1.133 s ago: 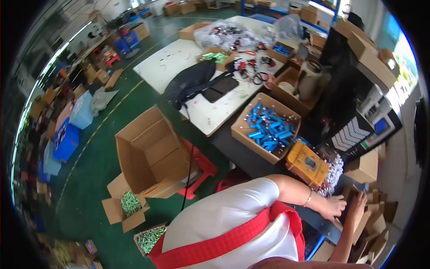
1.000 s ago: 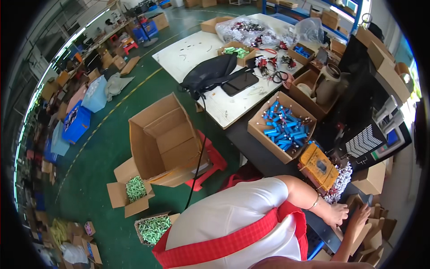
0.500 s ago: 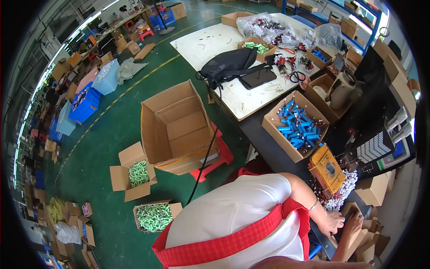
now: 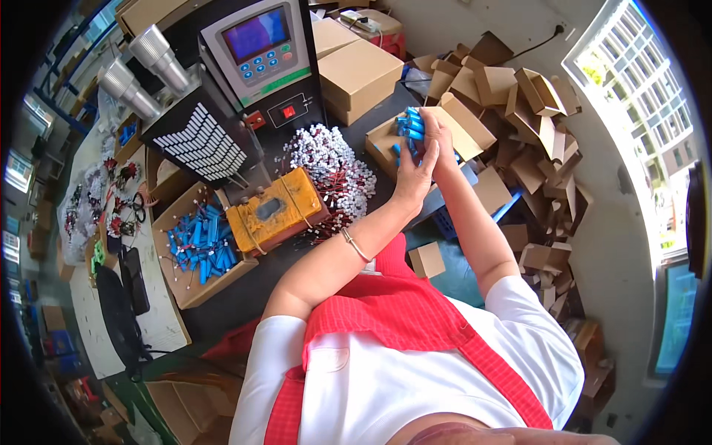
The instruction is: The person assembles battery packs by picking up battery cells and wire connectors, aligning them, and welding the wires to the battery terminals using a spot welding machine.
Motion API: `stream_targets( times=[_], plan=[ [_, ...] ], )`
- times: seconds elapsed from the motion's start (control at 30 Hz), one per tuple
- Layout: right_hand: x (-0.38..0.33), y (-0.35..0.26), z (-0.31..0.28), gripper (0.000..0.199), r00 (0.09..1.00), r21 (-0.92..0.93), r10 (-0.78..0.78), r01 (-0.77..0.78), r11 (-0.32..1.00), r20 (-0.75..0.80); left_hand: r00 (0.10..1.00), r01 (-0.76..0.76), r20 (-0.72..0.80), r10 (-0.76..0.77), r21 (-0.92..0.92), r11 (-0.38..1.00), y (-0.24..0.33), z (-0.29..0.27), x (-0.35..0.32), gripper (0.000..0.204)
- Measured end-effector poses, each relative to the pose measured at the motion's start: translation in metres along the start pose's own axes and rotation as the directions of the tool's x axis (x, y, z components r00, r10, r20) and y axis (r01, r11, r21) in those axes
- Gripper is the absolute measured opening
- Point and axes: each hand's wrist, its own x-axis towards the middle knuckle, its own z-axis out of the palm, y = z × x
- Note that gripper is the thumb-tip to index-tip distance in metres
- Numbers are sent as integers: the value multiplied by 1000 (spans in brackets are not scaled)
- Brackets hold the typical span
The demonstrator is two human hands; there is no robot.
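Observation:
Both my hands come together over a small open cardboard box [image 4: 383,153] on the bench's right side. A bunch of blue battery cells [image 4: 411,124] is cupped between them, the ends sticking out past my fingers. My left hand [image 4: 415,176], below a bracelet on the wrist, closes on the cells from the near left. My right hand [image 4: 439,142] presses on them from the right. The palms hide part of the bunch, and a few more blue cells show low in the box beside my fingers.
White connectors on red and black wires [image 4: 337,167] are heaped left of my hands. A yellow-orange block [image 4: 274,210] sits against a box of wired blue cells [image 4: 199,241]. Behind stands a machine with a screen [image 4: 256,33]. Folded cartons [image 4: 530,159] pile up at right.
My view has swung right, from the floor and table to the bench and window. My hands, earlier at the lower right edge, now show near the middle with blue cells between them.

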Motion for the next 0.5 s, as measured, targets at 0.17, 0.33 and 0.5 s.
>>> stream_targets(
  times=[0.17, 0.33, 0.5],
  plan=[
    [-6, 32, -6, 25, 979, 302, -205, 199, 932, -14, 996, -45, -74, 54, 120, 992, -13, 5, 18, 69],
    [-30, 28, -4, 25, 894, -102, -445, 439, 893, -48, 999, 34, -19, -38, -198, 980, 3, 5, 15, 44],
    [-45, 22, -5, 16, 599, -717, -784, 618, 322, 163, 968, 227, 63, -244, -637, 736, 10, -16, 27, 24]
  ],
)
